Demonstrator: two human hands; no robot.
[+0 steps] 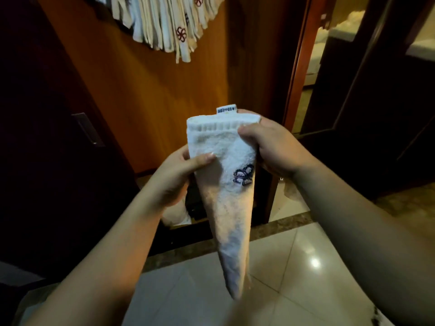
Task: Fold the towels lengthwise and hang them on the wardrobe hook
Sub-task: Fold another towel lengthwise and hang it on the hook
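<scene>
Both hands, left and right, pinching folded towel's side edges, clear of hung towels above.

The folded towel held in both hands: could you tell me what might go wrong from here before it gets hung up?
1. The towel is gripped only near its top edge by the left hand and right hand; its long lower part hangs free, so the fold may slip open.
2. The hung towels already crowd together above, so adding another could knock some loose.
3. A dropped towel would land on the tiled floor.
</scene>
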